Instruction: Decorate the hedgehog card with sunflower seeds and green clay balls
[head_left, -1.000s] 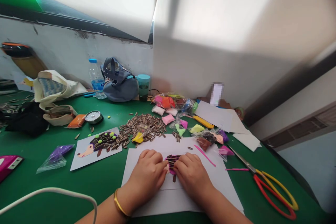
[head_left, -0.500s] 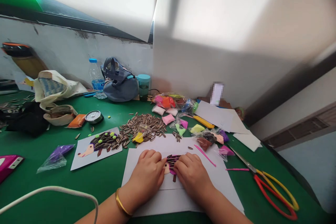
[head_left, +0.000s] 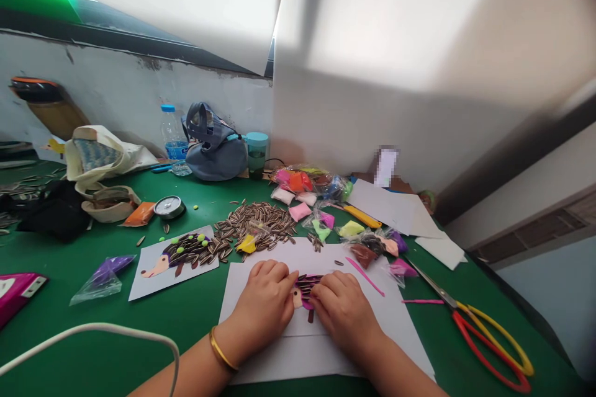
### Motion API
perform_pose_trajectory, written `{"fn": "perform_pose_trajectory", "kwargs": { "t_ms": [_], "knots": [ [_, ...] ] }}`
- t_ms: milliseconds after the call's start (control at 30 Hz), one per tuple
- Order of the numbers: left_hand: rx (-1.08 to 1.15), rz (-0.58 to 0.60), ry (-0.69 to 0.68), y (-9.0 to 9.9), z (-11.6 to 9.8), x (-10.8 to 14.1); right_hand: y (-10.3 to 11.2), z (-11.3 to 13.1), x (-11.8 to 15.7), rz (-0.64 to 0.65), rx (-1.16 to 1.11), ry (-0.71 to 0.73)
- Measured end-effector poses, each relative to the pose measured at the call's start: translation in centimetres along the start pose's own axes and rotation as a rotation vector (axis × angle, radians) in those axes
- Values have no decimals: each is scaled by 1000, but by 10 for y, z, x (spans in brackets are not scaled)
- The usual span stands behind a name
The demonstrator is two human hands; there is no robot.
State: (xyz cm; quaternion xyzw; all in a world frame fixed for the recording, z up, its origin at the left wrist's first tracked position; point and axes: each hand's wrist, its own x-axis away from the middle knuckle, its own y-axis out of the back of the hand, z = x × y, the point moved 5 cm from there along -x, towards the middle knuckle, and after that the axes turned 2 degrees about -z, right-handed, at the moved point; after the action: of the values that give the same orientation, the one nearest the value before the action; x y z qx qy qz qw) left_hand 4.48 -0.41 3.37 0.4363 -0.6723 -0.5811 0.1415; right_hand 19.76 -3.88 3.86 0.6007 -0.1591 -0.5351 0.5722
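Note:
A hedgehog figure (head_left: 307, 288) of purple and peach clay with striped seeds lies on white paper (head_left: 261, 360) at the centre. My left hand (head_left: 267, 298) is closed at the figure's left side, by its face; what its fingertips hold, if anything, is hidden. Over the figure's right part, my right hand (head_left: 343, 307) has its fingers curled together, their tips on the seeds and clay edge, and I cannot make out what they grip. A heap of striped seeds (head_left: 265, 220) lies just behind the paper. To the left is a second hedgehog card (head_left: 174, 254) with green dots.
Red and yellow scissors (head_left: 488, 338) lie at the right. Clay packets (head_left: 363, 254) and a yellow cutter (head_left: 362, 216) are behind the paper. A white cable (head_left: 107, 329) crosses the front left. A bag (head_left: 214, 152) and cup (head_left: 256, 155) stand at the back.
The view has shifted slightly, so things appear a little further right. My left hand's index finger reaches slightly further over the figure's top left; both hands otherwise stay at the figure.

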Motion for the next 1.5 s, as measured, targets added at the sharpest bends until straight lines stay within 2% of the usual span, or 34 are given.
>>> {"fn": "perform_pose_trajectory", "kwargs": {
  "t_ms": [200,533,1300,1400,1500],
  "knots": [
    [22,22,2,-3,1,-3,8,-5,-6,-56,-66,-90],
    [33,44,7,-2,0,-2,-7,-15,-13,116,-38,-187],
    [26,53,7,-5,3,-3,-7,-11,-11,84,-65,-119],
    [37,52,18,-5,4,-2,-4,-21,-12,40,-59,-122],
    [48,49,23,-4,5,-2,5,-48,-10,-50,-5,-189]
  ]
}}
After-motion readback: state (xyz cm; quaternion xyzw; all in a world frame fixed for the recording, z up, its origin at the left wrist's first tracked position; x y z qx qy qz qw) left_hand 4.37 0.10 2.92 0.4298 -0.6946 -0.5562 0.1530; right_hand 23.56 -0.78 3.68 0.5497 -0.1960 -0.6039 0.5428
